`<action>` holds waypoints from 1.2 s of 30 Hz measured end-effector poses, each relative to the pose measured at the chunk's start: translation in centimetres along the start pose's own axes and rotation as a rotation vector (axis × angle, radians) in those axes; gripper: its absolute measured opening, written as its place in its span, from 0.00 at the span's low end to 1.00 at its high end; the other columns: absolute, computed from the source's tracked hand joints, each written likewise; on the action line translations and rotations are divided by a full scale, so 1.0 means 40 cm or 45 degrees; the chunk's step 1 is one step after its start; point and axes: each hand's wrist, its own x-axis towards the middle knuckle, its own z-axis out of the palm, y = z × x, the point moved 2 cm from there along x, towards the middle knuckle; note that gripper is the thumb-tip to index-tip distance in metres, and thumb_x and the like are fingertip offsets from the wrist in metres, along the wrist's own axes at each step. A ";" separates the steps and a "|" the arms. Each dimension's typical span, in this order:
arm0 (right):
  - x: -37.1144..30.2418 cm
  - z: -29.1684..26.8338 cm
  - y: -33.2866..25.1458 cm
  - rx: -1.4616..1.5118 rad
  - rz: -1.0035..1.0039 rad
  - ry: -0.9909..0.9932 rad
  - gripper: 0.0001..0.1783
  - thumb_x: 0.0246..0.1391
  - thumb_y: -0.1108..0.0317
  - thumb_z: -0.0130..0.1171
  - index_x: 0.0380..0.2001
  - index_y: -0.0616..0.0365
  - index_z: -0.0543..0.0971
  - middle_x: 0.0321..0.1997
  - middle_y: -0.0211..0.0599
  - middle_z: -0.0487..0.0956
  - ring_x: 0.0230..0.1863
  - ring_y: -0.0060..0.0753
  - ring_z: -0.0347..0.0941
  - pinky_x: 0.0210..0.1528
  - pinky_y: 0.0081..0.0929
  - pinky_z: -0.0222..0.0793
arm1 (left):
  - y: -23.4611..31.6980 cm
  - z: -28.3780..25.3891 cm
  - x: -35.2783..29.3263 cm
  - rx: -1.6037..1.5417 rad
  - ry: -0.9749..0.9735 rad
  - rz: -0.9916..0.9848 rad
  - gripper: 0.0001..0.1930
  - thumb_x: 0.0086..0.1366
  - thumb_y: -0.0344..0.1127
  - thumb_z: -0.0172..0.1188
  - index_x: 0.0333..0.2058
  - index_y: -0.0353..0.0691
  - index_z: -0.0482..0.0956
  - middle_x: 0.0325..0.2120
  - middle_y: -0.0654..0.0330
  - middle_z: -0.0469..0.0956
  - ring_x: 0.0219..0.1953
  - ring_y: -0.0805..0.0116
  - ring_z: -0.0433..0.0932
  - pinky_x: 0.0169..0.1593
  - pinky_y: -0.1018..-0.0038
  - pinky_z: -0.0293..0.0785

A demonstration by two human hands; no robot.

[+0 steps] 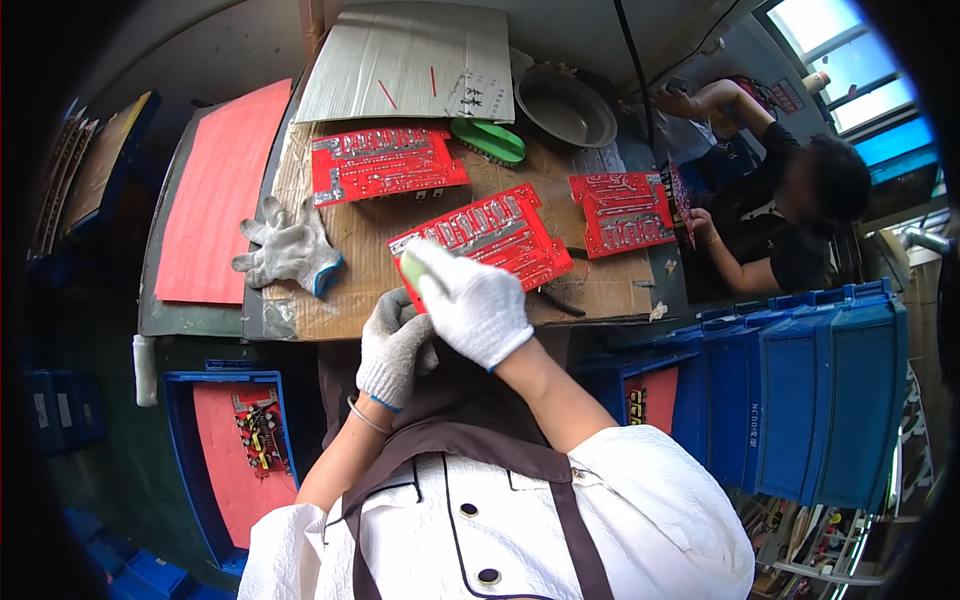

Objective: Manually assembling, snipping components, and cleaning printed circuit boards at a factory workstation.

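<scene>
On the cardboard-covered bench (330, 310), three red circuit boards are being laid out, the middle circuit board (490, 240) being kept with its long axis slanting from lower left up to upper right, its near left corner at the bench's front edge. That corner is being covered by the right hand (475, 300), gloved and curled around a pale green object (412, 266), while the board's lower edge is being met by the left hand (395, 345), whose grip cannot be told. One spare pair of gloves (288, 250) and one green brush (487, 140) are being left aside.

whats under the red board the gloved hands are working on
The middle red circuit board lies on brown cardboard. The right hand covers its near corner; black pliers poke out there.
</scene>
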 end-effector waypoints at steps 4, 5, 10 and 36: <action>0.054 -0.126 0.138 -0.239 0.207 0.226 0.19 0.63 0.62 0.56 0.56 0.44 0.83 0.42 0.48 0.86 0.40 0.52 0.84 0.44 0.43 0.81 | 0.028 0.001 -0.018 0.034 0.016 -0.004 0.23 0.65 0.29 0.63 0.57 0.29 0.71 0.38 0.54 0.83 0.15 0.74 0.73 0.18 0.78 0.68; 0.046 -0.129 0.145 -0.236 0.206 0.219 0.19 0.63 0.62 0.56 0.56 0.44 0.83 0.42 0.48 0.86 0.40 0.52 0.84 0.44 0.43 0.81 | 0.028 0.000 -0.016 0.033 0.023 -0.006 0.23 0.65 0.29 0.63 0.57 0.29 0.71 0.38 0.54 0.83 0.15 0.74 0.73 0.18 0.78 0.68; -0.102 0.018 -0.061 0.022 -0.312 0.038 0.20 0.56 0.66 0.64 0.53 0.42 0.84 0.27 0.39 0.82 0.26 0.46 0.81 0.33 0.41 0.78 | 0.040 0.022 -0.002 -0.628 0.303 -0.224 0.26 0.75 0.54 0.51 0.58 0.37 0.74 0.40 0.55 0.82 0.16 0.71 0.74 0.19 0.76 0.69; -0.151 -0.137 0.170 -0.134 -0.473 0.165 0.24 0.51 0.75 0.67 0.54 0.51 0.83 0.23 0.38 0.76 0.21 0.42 0.76 0.24 0.38 0.73 | 0.108 0.007 0.042 0.416 0.032 -0.031 0.16 0.73 0.42 0.57 0.46 0.32 0.80 0.21 0.64 0.76 0.10 0.75 0.67 0.14 0.76 0.60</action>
